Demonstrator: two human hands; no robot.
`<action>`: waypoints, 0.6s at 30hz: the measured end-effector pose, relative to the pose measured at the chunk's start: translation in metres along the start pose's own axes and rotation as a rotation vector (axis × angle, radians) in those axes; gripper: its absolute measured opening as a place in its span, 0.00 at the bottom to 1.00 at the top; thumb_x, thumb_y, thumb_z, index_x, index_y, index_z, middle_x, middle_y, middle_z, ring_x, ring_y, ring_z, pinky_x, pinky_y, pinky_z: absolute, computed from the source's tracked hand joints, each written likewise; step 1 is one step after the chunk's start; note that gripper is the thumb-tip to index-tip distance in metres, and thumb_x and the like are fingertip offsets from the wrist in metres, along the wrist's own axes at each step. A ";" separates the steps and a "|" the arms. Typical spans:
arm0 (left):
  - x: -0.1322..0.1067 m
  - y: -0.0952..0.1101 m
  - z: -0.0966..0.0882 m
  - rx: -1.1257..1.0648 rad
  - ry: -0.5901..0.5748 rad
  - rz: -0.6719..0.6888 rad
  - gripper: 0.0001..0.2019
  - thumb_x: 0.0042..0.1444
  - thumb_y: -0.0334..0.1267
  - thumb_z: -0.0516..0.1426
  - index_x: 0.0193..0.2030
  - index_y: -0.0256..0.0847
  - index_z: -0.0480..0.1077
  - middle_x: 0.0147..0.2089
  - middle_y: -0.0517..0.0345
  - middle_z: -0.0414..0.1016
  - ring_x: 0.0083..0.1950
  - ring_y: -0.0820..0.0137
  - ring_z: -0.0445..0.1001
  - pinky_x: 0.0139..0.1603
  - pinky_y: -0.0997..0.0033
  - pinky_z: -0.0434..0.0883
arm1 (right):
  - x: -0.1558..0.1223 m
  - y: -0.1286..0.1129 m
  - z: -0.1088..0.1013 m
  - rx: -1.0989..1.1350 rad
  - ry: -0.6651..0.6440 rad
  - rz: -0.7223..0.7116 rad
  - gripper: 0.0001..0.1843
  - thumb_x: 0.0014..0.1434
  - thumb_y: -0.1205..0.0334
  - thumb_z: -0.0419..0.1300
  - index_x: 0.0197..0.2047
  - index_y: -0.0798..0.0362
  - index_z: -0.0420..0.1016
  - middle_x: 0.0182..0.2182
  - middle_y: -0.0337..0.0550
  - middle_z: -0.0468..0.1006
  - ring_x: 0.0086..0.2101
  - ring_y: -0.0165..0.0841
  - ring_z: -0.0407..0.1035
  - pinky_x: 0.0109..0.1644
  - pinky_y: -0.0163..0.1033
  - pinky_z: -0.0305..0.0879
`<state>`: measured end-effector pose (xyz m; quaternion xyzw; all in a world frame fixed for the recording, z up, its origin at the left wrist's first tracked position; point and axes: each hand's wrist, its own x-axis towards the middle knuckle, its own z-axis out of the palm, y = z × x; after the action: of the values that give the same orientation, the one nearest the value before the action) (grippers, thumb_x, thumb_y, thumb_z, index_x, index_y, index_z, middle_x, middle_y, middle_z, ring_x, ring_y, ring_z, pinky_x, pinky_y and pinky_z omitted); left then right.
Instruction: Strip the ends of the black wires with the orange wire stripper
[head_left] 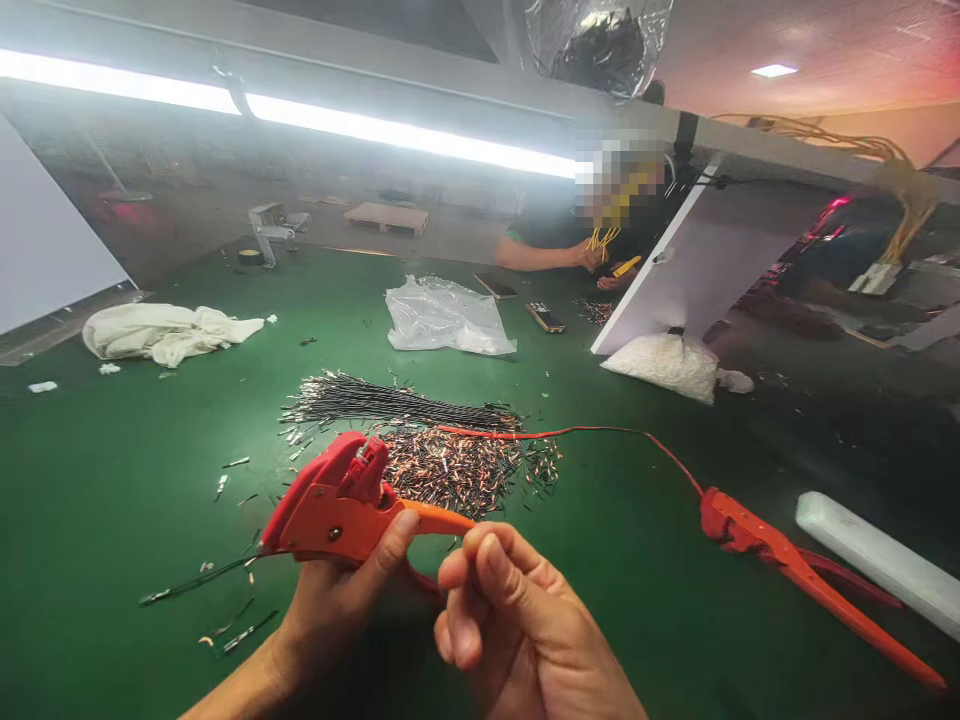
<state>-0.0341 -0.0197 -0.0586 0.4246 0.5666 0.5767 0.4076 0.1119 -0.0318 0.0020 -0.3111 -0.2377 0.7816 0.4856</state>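
Note:
My left hand (341, 600) is closed around the handles of an orange crimping tool (334, 498), holding its head up and to the left above the green table (112, 480). A thin dark wire (199, 580) sticks out leftward from the tool's jaw. My right hand (510, 625) is beside it with fingers curled and pinched near the tool's handle tip; what it pinches is too small to see. Just beyond lies a pile of metal terminals (457, 468) and a bundle of black wires (390, 402).
A second orange tool (795, 570) lies at the right, with a red wire (600, 432) running up to its head. A white bar (877, 560), plastic bags (446, 317), a white cloth (161, 332) and phones lie around. Another person works at the far side.

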 end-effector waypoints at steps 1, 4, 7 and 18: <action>0.000 0.001 0.000 -0.021 -0.005 -0.007 0.17 0.50 0.53 0.63 0.31 0.39 0.72 0.25 0.62 0.74 0.24 0.72 0.73 0.28 0.74 0.75 | 0.001 -0.002 0.001 0.075 0.035 0.027 0.14 0.52 0.53 0.71 0.33 0.56 0.78 0.29 0.43 0.82 0.19 0.25 0.67 0.26 0.33 0.65; 0.002 0.002 -0.002 -0.064 -0.034 -0.035 0.16 0.51 0.52 0.63 0.33 0.41 0.72 0.24 0.64 0.73 0.23 0.72 0.73 0.25 0.74 0.75 | 0.000 -0.003 0.001 0.159 0.107 0.063 0.12 0.50 0.56 0.73 0.33 0.55 0.80 0.30 0.42 0.83 0.20 0.24 0.67 0.28 0.32 0.65; 0.004 0.000 -0.004 -0.041 -0.026 -0.007 0.15 0.51 0.50 0.63 0.33 0.40 0.73 0.28 0.62 0.76 0.28 0.71 0.76 0.29 0.75 0.76 | -0.002 -0.001 0.000 0.190 0.137 0.066 0.13 0.49 0.55 0.73 0.33 0.55 0.81 0.32 0.44 0.84 0.20 0.25 0.67 0.28 0.33 0.65; 0.006 -0.002 -0.006 0.028 -0.043 0.105 0.11 0.53 0.46 0.62 0.32 0.40 0.70 0.24 0.65 0.73 0.21 0.74 0.72 0.23 0.76 0.75 | -0.014 -0.004 -0.013 -0.053 0.036 0.083 0.15 0.54 0.49 0.69 0.32 0.53 0.79 0.27 0.42 0.81 0.21 0.28 0.68 0.28 0.36 0.65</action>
<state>-0.0411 -0.0159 -0.0602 0.4716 0.5428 0.5799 0.3828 0.1283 -0.0418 -0.0004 -0.3474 -0.2363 0.7888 0.4486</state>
